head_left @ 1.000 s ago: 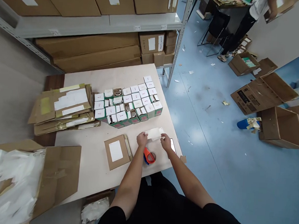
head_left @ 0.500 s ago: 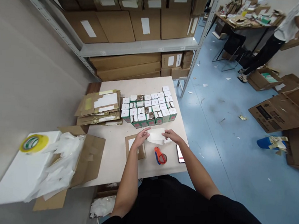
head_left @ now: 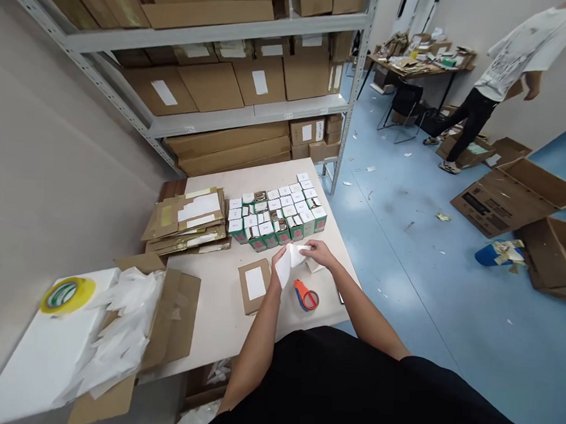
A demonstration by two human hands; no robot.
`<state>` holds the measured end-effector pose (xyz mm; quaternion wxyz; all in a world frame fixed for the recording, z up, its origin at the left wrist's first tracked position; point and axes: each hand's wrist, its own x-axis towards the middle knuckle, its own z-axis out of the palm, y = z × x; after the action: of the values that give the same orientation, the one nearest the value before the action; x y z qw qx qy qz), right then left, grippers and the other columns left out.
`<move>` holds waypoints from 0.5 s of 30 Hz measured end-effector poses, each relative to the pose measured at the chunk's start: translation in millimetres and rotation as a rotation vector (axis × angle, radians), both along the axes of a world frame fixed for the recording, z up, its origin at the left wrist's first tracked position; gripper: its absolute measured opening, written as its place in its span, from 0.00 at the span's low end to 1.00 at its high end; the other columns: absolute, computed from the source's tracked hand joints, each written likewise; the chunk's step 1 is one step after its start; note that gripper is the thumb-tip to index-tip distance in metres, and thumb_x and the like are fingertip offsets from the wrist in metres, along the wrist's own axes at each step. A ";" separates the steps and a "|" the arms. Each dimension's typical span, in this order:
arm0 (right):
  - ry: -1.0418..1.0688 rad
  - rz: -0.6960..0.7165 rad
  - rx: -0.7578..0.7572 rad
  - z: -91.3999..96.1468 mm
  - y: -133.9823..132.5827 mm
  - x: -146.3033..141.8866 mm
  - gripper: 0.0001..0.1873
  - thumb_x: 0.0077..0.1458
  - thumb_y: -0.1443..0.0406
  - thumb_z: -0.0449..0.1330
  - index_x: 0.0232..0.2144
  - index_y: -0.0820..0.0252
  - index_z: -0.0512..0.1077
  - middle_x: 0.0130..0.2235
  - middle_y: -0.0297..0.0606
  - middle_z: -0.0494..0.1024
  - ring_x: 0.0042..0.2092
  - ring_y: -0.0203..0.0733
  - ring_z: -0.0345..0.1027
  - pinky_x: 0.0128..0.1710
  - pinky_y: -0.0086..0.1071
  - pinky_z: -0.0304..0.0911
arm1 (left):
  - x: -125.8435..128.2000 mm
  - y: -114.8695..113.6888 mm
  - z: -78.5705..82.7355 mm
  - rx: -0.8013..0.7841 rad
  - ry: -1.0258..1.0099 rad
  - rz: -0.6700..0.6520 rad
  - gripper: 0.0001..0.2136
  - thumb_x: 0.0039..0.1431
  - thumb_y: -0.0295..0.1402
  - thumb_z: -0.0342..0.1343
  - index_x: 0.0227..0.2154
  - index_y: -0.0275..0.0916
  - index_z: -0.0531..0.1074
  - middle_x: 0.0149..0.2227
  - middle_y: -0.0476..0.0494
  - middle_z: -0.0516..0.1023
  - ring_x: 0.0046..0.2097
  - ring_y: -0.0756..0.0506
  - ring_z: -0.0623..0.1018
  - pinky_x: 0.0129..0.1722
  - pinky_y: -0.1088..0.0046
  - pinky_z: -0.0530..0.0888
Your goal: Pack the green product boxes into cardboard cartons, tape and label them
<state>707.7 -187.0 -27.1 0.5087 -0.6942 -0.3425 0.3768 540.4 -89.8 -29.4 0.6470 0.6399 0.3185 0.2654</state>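
Both hands hold a folded white paper sheet point(head_left: 283, 267) above the table, near its front edge. My left hand point(head_left: 277, 261) is closed on the sheet's left side, its fingers partly hidden by the paper. My right hand point(head_left: 319, 252) pinches the right side. Below my right hand lies another white slip point(head_left: 314, 266). To the left of the hands is a small flat cardboard box point(head_left: 247, 293) with a white label on top. An orange and blue tool with a round ring point(head_left: 307, 296), perhaps a tape cutter, lies just below the hands.
Several small green and white boxes point(head_left: 283, 215) stand in rows behind my hands. Flattened cardboard point(head_left: 185, 221) is stacked at left. A yellow tape roll point(head_left: 68, 296) rests on white foam by an open carton point(head_left: 172, 314). A shelf point(head_left: 251, 116) stands behind; a person point(head_left: 501, 66) walks at right.
The paper has gone from lying flat between my hands to being folded and tilted up. My left hand has moved right, nearer my right hand. The view has shifted; the other person has turned and stepped.
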 end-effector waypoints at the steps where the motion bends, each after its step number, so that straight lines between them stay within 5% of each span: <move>1: -0.049 -0.047 -0.021 1.6 -3.3 1.5 0.14 0.48 0.54 0.67 0.31 0.58 0.77 0.29 0.33 0.75 0.33 0.42 0.68 0.32 0.31 0.60 | 1.6 0.0 0.6 -0.083 0.002 -0.043 0.27 0.63 0.53 0.54 0.55 0.37 0.77 0.51 0.36 0.81 0.54 0.34 0.78 0.53 0.57 0.75; 5: -0.318 -0.185 -0.133 9.6 -17.7 8.1 0.04 0.52 0.63 0.63 0.32 0.56 0.76 0.34 0.37 0.79 0.38 0.46 0.70 0.35 0.33 0.60 | 0.1 7.0 4.1 -0.080 0.146 -0.048 0.34 0.67 0.59 0.45 0.62 0.37 0.71 0.57 0.33 0.78 0.57 0.37 0.78 0.53 0.61 0.76; 9: -0.588 -0.284 -0.274 16.3 -24.0 5.1 0.08 0.53 0.66 0.63 0.38 0.55 0.75 0.43 0.42 0.78 0.43 0.49 0.69 0.38 0.35 0.60 | -8.2 19.1 17.1 0.144 0.243 0.166 0.36 0.63 0.55 0.58 0.69 0.45 0.61 0.66 0.33 0.69 0.61 0.38 0.74 0.56 0.63 0.74; 15: -0.750 -0.255 -0.292 20.6 -13.1 -16.8 0.17 0.52 0.58 0.69 0.43 0.55 0.73 0.45 0.44 0.72 0.48 0.51 0.64 0.38 0.34 0.58 | 2.5 11.6 33.0 -0.029 0.263 -0.295 0.54 0.46 0.51 0.74 0.72 0.39 0.55 0.65 0.29 0.69 0.64 0.34 0.71 0.58 0.63 0.72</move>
<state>690.9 -200.0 -6.5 0.2875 -0.8849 -0.3583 0.0765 542.9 -78.1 3.5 0.6411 0.6993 0.3067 0.0772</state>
